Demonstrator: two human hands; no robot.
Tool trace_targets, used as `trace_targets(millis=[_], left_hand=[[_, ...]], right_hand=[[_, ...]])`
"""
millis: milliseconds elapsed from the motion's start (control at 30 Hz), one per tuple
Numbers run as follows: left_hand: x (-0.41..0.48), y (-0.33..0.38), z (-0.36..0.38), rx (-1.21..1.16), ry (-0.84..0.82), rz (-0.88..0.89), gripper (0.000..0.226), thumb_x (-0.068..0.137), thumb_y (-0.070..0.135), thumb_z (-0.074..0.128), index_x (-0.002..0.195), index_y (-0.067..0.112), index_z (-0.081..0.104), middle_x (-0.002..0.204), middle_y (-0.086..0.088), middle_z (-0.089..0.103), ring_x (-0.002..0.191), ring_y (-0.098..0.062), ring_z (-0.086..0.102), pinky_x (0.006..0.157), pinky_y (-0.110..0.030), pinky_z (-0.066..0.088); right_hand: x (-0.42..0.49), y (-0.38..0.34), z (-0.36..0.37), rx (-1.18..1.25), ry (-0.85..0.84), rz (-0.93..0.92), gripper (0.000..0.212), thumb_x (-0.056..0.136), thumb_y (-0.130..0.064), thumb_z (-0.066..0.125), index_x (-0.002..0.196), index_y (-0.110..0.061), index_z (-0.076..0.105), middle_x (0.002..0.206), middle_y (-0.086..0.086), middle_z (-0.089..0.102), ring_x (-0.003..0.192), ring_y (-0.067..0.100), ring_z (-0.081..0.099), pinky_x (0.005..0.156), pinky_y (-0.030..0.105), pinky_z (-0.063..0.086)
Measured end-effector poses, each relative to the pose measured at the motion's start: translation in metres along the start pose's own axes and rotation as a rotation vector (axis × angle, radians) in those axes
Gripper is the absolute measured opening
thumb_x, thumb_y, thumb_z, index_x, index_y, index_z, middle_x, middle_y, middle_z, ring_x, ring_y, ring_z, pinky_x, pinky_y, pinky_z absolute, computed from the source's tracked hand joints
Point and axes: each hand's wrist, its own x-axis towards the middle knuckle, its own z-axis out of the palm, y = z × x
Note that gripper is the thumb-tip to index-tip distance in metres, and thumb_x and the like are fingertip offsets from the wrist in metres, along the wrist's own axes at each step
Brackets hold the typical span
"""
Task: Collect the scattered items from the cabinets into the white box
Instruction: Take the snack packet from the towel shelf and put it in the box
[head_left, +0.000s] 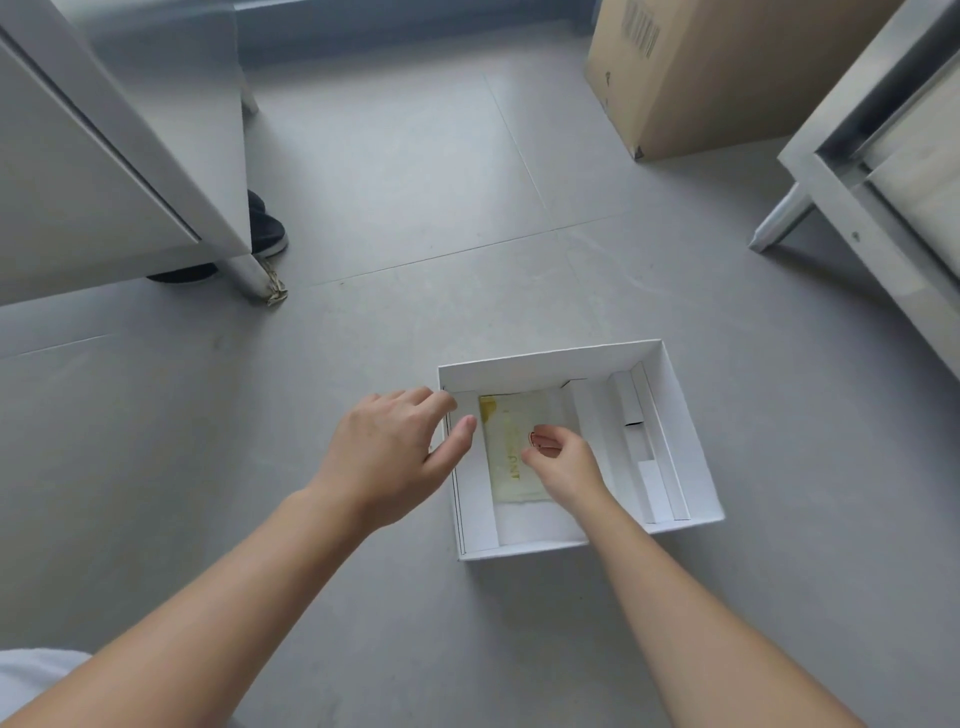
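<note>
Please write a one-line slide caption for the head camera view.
Right hand holds a small red clip over the yellowish packet in the white box; left hand open beside it.

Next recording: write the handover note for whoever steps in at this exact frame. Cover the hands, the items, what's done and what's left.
Left hand: open, fingers relaxed at the left wall of the white box, holding nothing.
Right hand: inside the box, pinching a small red clip just above the yellowish packet.
Done: the packet lies flat on the box floor.
Left: release the clip into the box, then check the left cabinet and right cabinet. Their contents are not visible from here.
</note>
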Motion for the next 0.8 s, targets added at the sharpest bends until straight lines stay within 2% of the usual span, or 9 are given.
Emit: trace_targets(millis=[100, 200, 233, 300, 333, 400, 600, 733, 800], left_hand=[[-0.001, 0.001, 0.001, 0.008, -0.015, -0.005, 0.058, 0.094, 0.060, 0.019, 0.110, 0.025, 0.062, 0.099, 0.008, 0.067, 0.088, -0.018, 0.062, 0.079, -0.036, 0.045], [-0.001, 0.000, 0.004, 0.010, -0.025, 0.002, 0.058, 0.094, 0.061, 0.018, 0.110, 0.025, 0.061, 0.099, 0.008, 0.066, 0.088, -0.018, 0.062, 0.080, -0.037, 0.045], [-0.002, -0.001, 0.004, 0.007, -0.018, 0.000, 0.057, 0.094, 0.060, 0.020, 0.110, 0.025, 0.062, 0.099, 0.008, 0.066, 0.088, -0.018, 0.062, 0.080, -0.037, 0.045], [-0.002, -0.002, 0.004, 0.007, -0.004, -0.008, 0.053, 0.095, 0.059, 0.024, 0.110, 0.025, 0.063, 0.098, 0.007, 0.067, 0.086, -0.019, 0.062, 0.079, -0.037, 0.045], [-0.003, -0.003, 0.004, 0.009, -0.002, -0.012, 0.052, 0.096, 0.058, 0.024, 0.109, 0.025, 0.063, 0.097, 0.007, 0.067, 0.086, -0.019, 0.062, 0.079, -0.036, 0.045], [-0.004, -0.004, 0.005, 0.017, -0.007, -0.011, 0.050, 0.097, 0.057, 0.026, 0.109, 0.026, 0.062, 0.097, 0.008, 0.067, 0.085, -0.018, 0.062, 0.078, -0.036, 0.045], [-0.002, 0.001, 0.005, 0.028, -0.010, -0.021, 0.054, 0.095, 0.060, 0.023, 0.108, 0.025, 0.062, 0.094, 0.007, 0.065, 0.083, -0.020, 0.061, 0.077, -0.036, 0.045], [0.010, 0.007, -0.004, 0.001, 0.028, -0.028, 0.050, 0.098, 0.058, 0.029, 0.109, 0.024, 0.063, 0.094, 0.005, 0.066, 0.083, -0.022, 0.062, 0.076, -0.035, 0.045], [0.018, 0.013, -0.013, -0.021, 0.048, -0.031, 0.046, 0.099, 0.055, 0.034, 0.110, 0.022, 0.063, 0.098, 0.004, 0.067, 0.085, -0.023, 0.062, 0.078, -0.035, 0.045]], right_hand=[[-0.001, 0.003, 0.001, -0.081, 0.019, 0.029, 0.062, 0.091, -0.027, 0.073, 0.145, -0.011, 0.048, 0.137, 0.003, 0.058, 0.122, 0.022, 0.058, 0.095, 0.030, 0.046], [0.003, 0.006, 0.001, -0.083, 0.003, 0.070, 0.058, 0.089, -0.026, 0.074, 0.139, -0.012, 0.050, 0.131, 0.003, 0.062, 0.102, 0.018, 0.058, 0.082, 0.027, 0.045], [0.004, 0.007, 0.002, -0.064, -0.012, 0.069, 0.058, 0.088, -0.025, 0.076, 0.138, -0.012, 0.051, 0.131, 0.004, 0.063, 0.103, 0.018, 0.059, 0.084, 0.028, 0.047], [0.005, 0.006, 0.005, -0.029, -0.038, 0.064, 0.067, 0.086, -0.025, 0.078, 0.144, -0.011, 0.048, 0.137, 0.006, 0.059, 0.119, 0.021, 0.059, 0.098, 0.034, 0.049], [0.005, 0.006, 0.005, -0.028, -0.049, 0.062, 0.071, 0.086, -0.025, 0.079, 0.146, -0.011, 0.046, 0.140, 0.006, 0.057, 0.126, 0.023, 0.056, 0.105, 0.038, 0.047], [0.005, 0.006, 0.006, -0.024, -0.065, 0.059, 0.074, 0.085, -0.027, 0.080, 0.149, -0.012, 0.043, 0.143, 0.007, 0.054, 0.131, 0.023, 0.052, 0.110, 0.041, 0.044], [0.002, 0.003, 0.005, 0.018, -0.019, 0.048, 0.067, 0.089, -0.027, 0.075, 0.147, -0.013, 0.045, 0.142, 0.006, 0.054, 0.127, 0.022, 0.054, 0.102, 0.033, 0.046], [-0.015, -0.022, -0.010, -0.004, 0.107, -0.125, 0.052, 0.093, -0.030, 0.068, 0.141, -0.016, 0.051, 0.141, -0.003, 0.057, 0.127, 0.013, 0.055, 0.100, 0.029, 0.045], [-0.025, -0.050, -0.029, -0.025, 0.126, -0.214, 0.048, 0.094, -0.034, 0.067, 0.138, -0.019, 0.055, 0.136, -0.007, 0.059, 0.114, 0.000, 0.061, 0.089, 0.018, 0.047]])
